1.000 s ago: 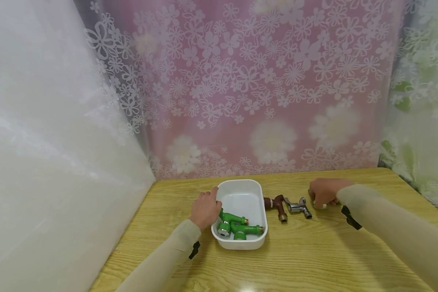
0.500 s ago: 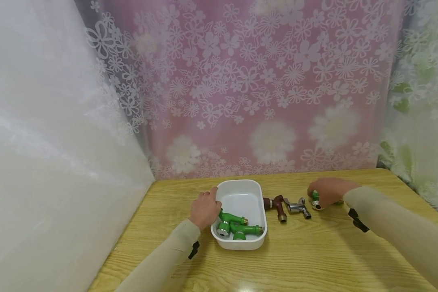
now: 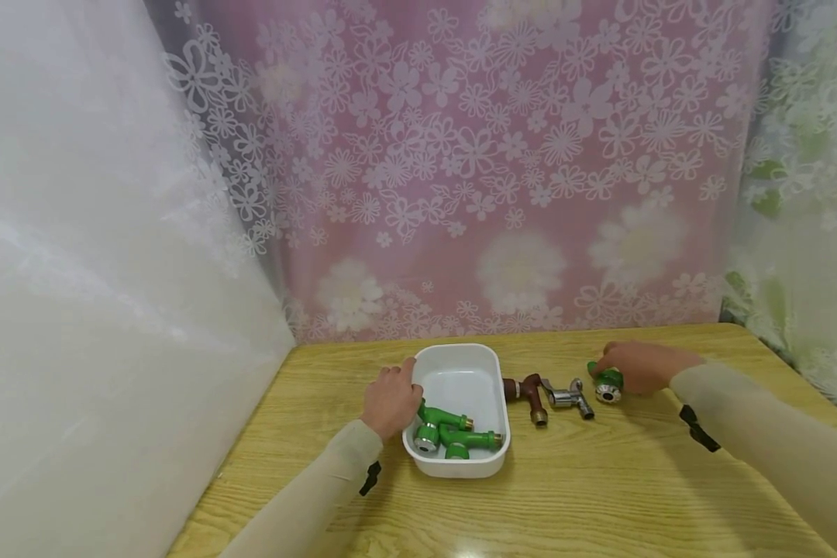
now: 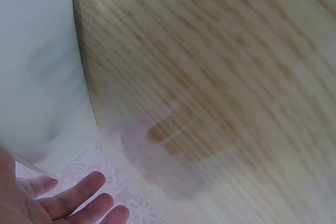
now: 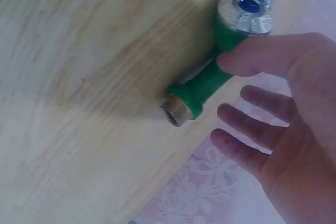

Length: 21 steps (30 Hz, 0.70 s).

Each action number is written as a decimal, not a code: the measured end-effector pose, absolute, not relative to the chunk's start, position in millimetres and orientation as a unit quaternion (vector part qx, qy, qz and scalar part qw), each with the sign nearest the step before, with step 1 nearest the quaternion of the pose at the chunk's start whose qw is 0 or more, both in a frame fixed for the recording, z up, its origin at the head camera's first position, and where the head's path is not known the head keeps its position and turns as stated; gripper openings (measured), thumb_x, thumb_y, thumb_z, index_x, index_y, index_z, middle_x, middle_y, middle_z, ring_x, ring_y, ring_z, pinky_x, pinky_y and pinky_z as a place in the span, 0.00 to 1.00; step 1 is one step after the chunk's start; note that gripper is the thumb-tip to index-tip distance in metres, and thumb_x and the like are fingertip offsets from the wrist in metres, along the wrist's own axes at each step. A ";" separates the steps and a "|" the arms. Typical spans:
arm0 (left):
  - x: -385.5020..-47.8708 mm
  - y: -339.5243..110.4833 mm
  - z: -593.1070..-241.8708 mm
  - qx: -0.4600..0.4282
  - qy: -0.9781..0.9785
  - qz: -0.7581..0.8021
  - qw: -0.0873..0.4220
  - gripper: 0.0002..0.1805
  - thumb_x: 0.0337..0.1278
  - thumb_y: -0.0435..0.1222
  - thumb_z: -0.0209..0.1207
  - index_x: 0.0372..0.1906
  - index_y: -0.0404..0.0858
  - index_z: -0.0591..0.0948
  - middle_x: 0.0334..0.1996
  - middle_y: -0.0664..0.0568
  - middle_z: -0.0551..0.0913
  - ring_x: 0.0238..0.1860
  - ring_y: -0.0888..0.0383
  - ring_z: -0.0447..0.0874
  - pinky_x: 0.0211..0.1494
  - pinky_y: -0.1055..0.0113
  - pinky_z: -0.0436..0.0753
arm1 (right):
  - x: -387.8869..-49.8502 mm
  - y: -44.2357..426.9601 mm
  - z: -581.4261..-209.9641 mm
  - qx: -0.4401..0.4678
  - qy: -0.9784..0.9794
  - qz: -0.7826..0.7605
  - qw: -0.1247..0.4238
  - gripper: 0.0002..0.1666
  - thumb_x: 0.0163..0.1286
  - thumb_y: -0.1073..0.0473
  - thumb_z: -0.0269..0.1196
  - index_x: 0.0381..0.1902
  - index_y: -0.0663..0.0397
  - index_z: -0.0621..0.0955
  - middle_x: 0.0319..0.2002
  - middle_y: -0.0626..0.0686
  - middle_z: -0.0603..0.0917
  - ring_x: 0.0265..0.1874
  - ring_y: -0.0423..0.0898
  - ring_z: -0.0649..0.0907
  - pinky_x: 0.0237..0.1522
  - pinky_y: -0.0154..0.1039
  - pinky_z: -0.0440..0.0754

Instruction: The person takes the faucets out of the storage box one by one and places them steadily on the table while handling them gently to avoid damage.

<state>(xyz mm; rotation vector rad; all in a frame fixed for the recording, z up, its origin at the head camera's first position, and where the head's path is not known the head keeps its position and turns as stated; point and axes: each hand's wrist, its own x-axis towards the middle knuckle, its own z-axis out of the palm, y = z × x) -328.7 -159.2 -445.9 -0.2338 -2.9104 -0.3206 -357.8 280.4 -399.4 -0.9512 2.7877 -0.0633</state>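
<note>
The left hand (image 3: pixel 393 401) grips the left wall of a white tray (image 3: pixel 460 468), thumb over the rim; in the left wrist view its other fingers (image 4: pixel 84 187) extend loosely beside the tray (image 4: pixel 47 77). Two green faucets (image 3: pixel 449 416) (image 3: pixel 474 439) lie in the tray's near part. Over at the right, the right hand (image 3: pixel 645 367) holds another green faucet (image 3: pixel 608 380) on the table. The right wrist view shows the thumb (image 5: pixel 247 59) on this faucet's green body (image 5: pixel 210 83), the index finger hidden behind it, and the other fingers spread loosely below.
Between the tray and the right hand lie a dark brown faucet (image 3: pixel 532 390) and a silver faucet (image 3: pixel 565 397) on the wooden table (image 3: pixel 558 496). A pink floral curtain (image 3: pixel 460 194) hangs behind the table, with pale sheets at both sides.
The right hand has shifted slightly right along the green faucet, whose metal-ringed end and green handle now show more fully. The left hand and the tray stay in place.
</note>
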 end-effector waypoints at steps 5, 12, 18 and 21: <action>-327.9 -159.0 -445.8 -0.077 -0.987 -0.109 0.095 0.28 0.71 0.44 0.49 0.72 0.43 0.68 0.54 0.42 0.83 0.56 0.46 0.80 0.46 0.46 0.84 | -359.7 283.9 -409.7 -0.333 0.937 -0.032 0.094 0.31 0.57 0.82 0.61 0.56 0.52 0.85 0.54 0.63 0.83 0.54 0.66 0.81 0.49 0.58 0.82; -326.7 -158.2 -444.9 -0.077 -0.987 -0.111 0.090 0.27 0.71 0.44 0.49 0.72 0.43 0.68 0.55 0.42 0.83 0.56 0.46 0.79 0.47 0.45 0.84 | -363.6 284.6 -414.6 -0.345 0.935 -0.020 0.085 0.32 0.56 0.84 0.58 0.54 0.55 0.86 0.47 0.56 0.87 0.49 0.62 0.84 0.50 0.58 0.82; -326.8 -157.9 -444.6 -0.081 -0.985 -0.104 0.108 0.27 0.71 0.42 0.49 0.72 0.42 0.69 0.53 0.42 0.84 0.54 0.46 0.81 0.45 0.47 0.84 | -364.8 286.5 -414.5 -0.329 0.940 -0.015 0.086 0.33 0.56 0.84 0.56 0.55 0.55 0.86 0.49 0.59 0.86 0.51 0.64 0.83 0.49 0.56 0.83; -326.9 -158.0 -444.4 -0.080 -0.986 -0.102 0.108 0.27 0.71 0.42 0.49 0.72 0.42 0.69 0.52 0.42 0.84 0.54 0.46 0.81 0.45 0.47 0.84 | -365.7 286.8 -416.0 -0.322 0.943 -0.025 0.087 0.30 0.58 0.83 0.57 0.54 0.56 0.86 0.49 0.58 0.87 0.51 0.64 0.83 0.49 0.56 0.83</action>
